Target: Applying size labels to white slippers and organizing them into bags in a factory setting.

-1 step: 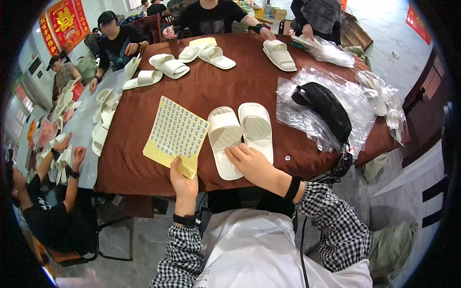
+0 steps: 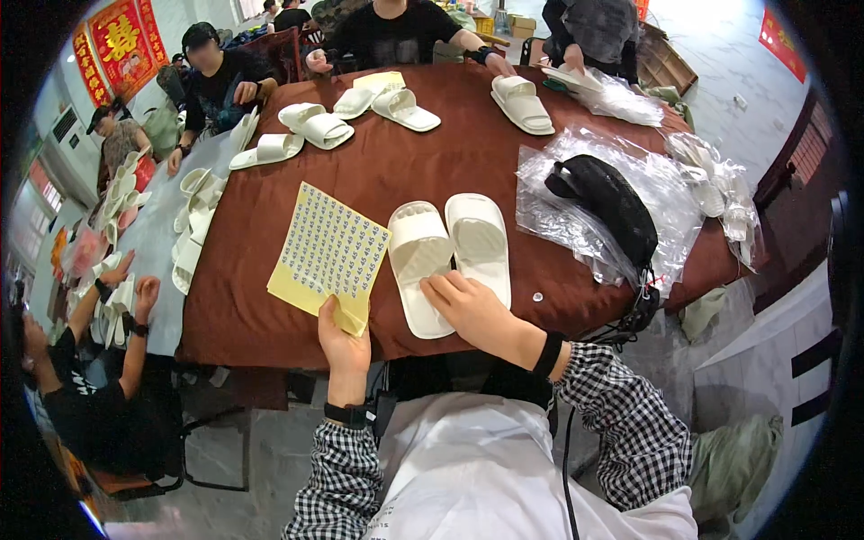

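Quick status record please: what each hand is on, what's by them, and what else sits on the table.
left hand: holds the yellow sticker sheet by its near corner
right hand: fingers rest on the near end of the white slipper pair
surface: brown table
right of slippers: black pouch on clear plastic bags
far side: more white slippers, other people seated around

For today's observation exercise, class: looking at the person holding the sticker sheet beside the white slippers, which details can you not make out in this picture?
- Sticker sheet, head view: its print is too small to read.
- Left hand: its fingers are hidden behind the sheet.
- Right hand on the near slipper: the fingertips cover whatever they press.
- Small round thing on the table: too tiny to identify.
- Black bag: contents hidden.
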Available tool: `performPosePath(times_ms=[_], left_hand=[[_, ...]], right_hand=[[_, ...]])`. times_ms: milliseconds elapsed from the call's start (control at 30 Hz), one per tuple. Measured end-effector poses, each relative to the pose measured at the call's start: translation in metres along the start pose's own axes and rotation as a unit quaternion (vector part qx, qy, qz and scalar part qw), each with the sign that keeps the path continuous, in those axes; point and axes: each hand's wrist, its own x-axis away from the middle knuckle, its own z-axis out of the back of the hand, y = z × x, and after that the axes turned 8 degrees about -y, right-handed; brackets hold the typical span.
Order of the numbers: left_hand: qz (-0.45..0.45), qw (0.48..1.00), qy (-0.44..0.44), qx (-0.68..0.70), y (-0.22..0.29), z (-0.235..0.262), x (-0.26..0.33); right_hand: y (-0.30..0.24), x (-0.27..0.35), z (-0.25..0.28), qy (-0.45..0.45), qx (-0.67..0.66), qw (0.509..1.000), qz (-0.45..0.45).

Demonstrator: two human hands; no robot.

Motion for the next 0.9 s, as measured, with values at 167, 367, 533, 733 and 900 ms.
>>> performPosePath(times_ms=[167,367,533,733,900], left_hand=[[0.015,1.000,0.003,0.016,0.001,0.004,0.000],[0.019,0.999,0.036,0.013,-0.002,0.002,0.000],[0.015,0.999,0.025,0.026,-0.002,-0.007,0.003],[0.010,1.000,0.024,0.001,-0.004,-0.003,0.003],[-0.032,0.989,0.003,-0.145,-0.007,0.007,0.002]], right_hand=[[-0.001,0.006,0.008,0.000,-0.014,1.000,0.013],[-0.004,0.003,0.010,-0.025,-0.056,0.998,-0.029],[-0.005,0.004,0.015,-0.040,-0.047,0.998,-0.020],[-0.006,0.002,0.008,-0.035,-0.027,0.998,-0.032],[-0.008,0.008,0.002,-0.028,-0.058,0.997,-0.046]])
